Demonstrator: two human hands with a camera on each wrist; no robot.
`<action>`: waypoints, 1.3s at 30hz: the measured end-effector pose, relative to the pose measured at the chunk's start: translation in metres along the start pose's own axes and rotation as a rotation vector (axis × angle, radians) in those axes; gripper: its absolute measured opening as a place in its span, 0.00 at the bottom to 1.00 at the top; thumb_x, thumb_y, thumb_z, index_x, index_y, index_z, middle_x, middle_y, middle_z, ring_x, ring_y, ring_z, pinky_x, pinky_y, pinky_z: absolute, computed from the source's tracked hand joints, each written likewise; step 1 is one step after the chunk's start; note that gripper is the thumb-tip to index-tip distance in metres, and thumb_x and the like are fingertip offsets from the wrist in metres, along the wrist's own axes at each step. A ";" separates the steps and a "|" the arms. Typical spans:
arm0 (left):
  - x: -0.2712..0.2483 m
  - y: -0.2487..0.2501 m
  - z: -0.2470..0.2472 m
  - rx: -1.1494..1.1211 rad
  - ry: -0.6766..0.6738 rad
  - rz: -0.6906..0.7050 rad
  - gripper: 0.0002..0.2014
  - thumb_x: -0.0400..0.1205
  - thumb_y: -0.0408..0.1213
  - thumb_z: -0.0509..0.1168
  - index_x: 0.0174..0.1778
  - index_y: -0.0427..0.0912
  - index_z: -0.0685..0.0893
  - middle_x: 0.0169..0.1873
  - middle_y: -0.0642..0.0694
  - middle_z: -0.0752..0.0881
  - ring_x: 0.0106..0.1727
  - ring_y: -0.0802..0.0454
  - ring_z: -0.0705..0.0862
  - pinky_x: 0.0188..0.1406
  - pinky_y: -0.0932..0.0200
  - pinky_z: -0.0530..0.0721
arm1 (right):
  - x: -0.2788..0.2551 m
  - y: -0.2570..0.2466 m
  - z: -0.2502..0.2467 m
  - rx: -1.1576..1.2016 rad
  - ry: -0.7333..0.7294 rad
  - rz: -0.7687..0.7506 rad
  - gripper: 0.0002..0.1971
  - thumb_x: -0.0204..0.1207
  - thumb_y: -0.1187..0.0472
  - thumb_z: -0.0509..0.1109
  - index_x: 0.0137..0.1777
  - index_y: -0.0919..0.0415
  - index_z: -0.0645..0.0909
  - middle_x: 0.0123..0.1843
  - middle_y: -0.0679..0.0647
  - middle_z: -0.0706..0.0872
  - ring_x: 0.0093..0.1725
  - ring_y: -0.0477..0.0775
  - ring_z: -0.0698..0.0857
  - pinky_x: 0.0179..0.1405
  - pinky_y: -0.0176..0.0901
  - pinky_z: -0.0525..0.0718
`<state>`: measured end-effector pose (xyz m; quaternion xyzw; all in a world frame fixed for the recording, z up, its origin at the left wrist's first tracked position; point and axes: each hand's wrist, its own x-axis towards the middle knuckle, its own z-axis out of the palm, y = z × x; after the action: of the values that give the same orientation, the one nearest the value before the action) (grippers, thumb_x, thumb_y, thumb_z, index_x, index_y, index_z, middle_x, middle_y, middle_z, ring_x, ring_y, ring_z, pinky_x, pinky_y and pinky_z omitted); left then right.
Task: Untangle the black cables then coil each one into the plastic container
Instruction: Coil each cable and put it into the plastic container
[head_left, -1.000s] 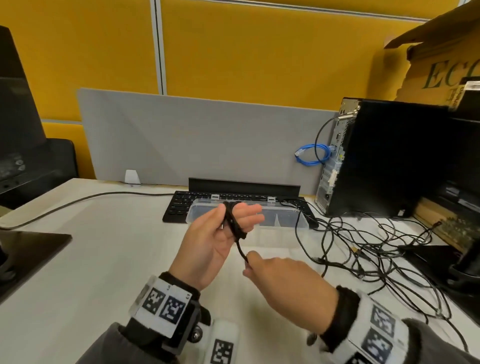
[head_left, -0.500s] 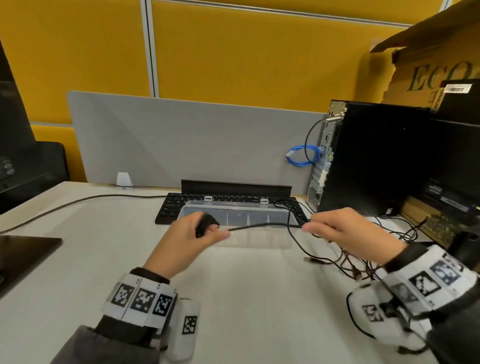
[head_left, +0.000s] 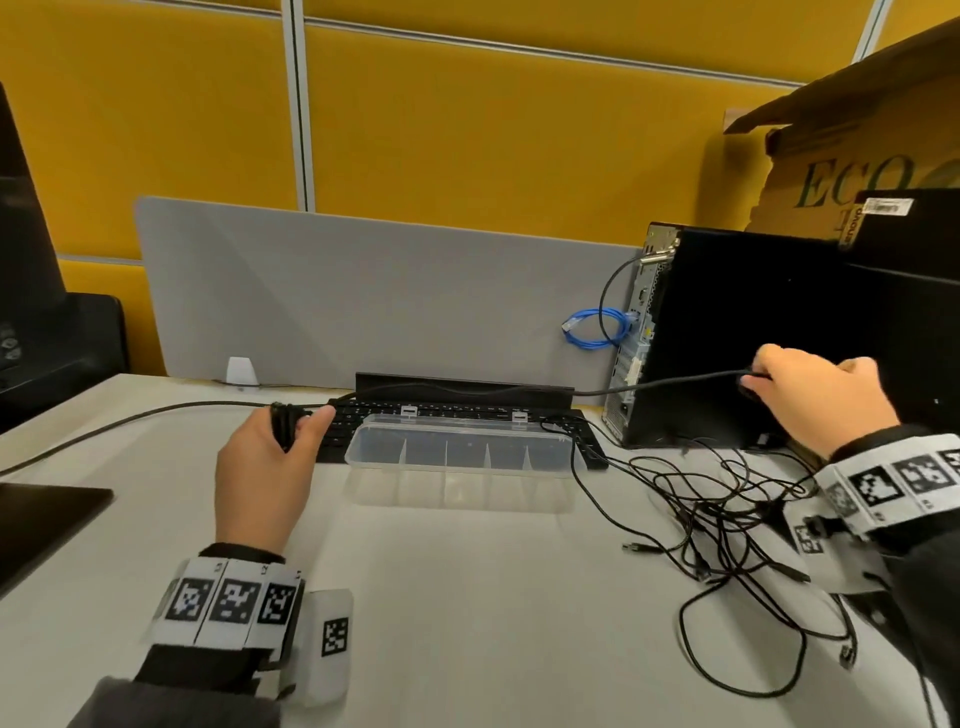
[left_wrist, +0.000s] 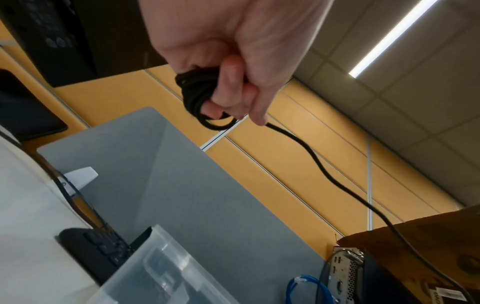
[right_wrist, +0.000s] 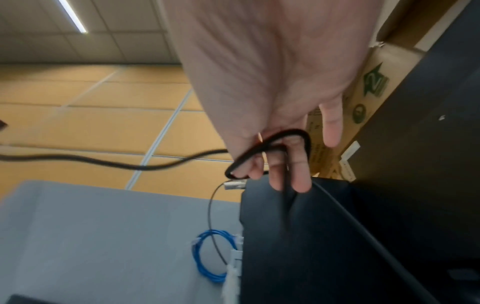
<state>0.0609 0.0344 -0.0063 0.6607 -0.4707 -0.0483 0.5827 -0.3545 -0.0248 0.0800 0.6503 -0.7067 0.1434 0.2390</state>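
Observation:
My left hand (head_left: 270, 457) grips a small coil of black cable (head_left: 284, 423) wound round its fingers; the left wrist view shows that coil (left_wrist: 197, 94) tight on the curled fingers. From it a black cable (head_left: 467, 388) runs taut to the right, above the keyboard, into my right hand (head_left: 810, 395), which holds it near the black computer case. In the right wrist view the cable (right_wrist: 270, 148) loops over two curled fingers. The clear plastic container (head_left: 462, 452) with dividers lies open between my hands, nothing seen inside. A tangle of thin black cables (head_left: 727, 519) lies at the right.
A black keyboard (head_left: 353, 415) sits behind the container. A black computer case (head_left: 753, 338) stands at the right with a blue cable coil (head_left: 592, 327) beside it. A grey divider panel (head_left: 363, 291) backs the desk. A dark device (head_left: 41, 519) lies at the left edge.
My right hand has swung from near the left hand far out to the right, drawing the cable out taut. The left hand has shifted left with the coil.

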 end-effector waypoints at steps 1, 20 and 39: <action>-0.001 -0.001 0.001 -0.024 -0.022 -0.015 0.18 0.81 0.47 0.64 0.36 0.33 0.77 0.29 0.42 0.78 0.32 0.47 0.76 0.28 0.58 0.70 | -0.003 -0.009 0.001 0.029 -0.014 -0.011 0.07 0.82 0.53 0.60 0.46 0.55 0.73 0.44 0.52 0.82 0.48 0.58 0.82 0.57 0.54 0.67; -0.038 0.032 0.025 -0.658 -0.651 -0.227 0.16 0.79 0.48 0.60 0.35 0.38 0.77 0.14 0.53 0.68 0.18 0.59 0.64 0.25 0.65 0.70 | -0.097 -0.175 0.004 1.331 0.016 -0.298 0.17 0.79 0.44 0.56 0.38 0.53 0.80 0.30 0.58 0.77 0.29 0.53 0.74 0.29 0.38 0.71; -0.034 0.027 0.034 -0.923 -0.525 -0.151 0.15 0.78 0.40 0.60 0.56 0.36 0.81 0.54 0.40 0.89 0.59 0.50 0.86 0.61 0.58 0.82 | -0.120 -0.187 0.004 0.882 -0.305 -0.735 0.15 0.81 0.44 0.56 0.48 0.45 0.83 0.33 0.36 0.80 0.35 0.36 0.77 0.33 0.34 0.72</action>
<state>0.0066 0.0361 -0.0115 0.3337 -0.4815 -0.4555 0.6702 -0.1657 0.0541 -0.0064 0.9035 -0.3355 0.2361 -0.1240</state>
